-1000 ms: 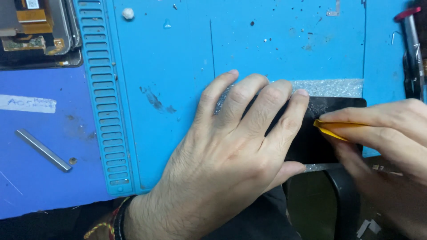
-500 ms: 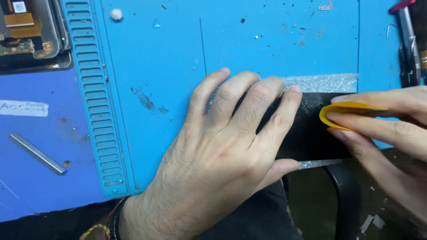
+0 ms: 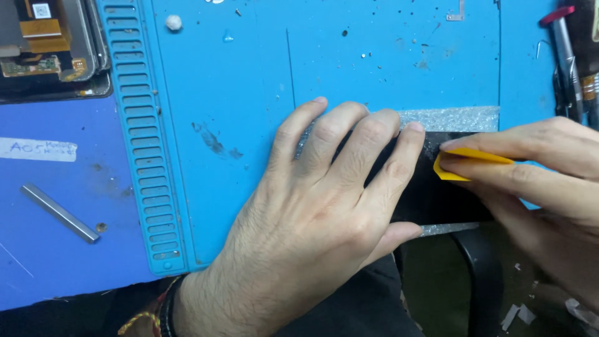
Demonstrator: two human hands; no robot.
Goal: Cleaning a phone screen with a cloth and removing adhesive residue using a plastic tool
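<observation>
Black flat panel [image 3: 430, 193]: lies on the blue work mat [image 3: 249, 93] at its near right edge, over a strip of bubble wrap [image 3: 455, 118]. My left hand [image 3: 312, 224] presses flat on it, fingers spread, gripping nothing. My right hand [image 3: 549, 181] pinches a yellow pick [image 3: 465, 163], touching the panel's right part. Metal bar [image 3: 59, 212]: left, off the mat.

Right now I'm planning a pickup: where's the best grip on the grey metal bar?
Grip the grey metal bar across its narrow width at mid-length, coming from above. It lies flat and diagonal on the purple surface, apart from everything else, so both long sides are free.
</observation>
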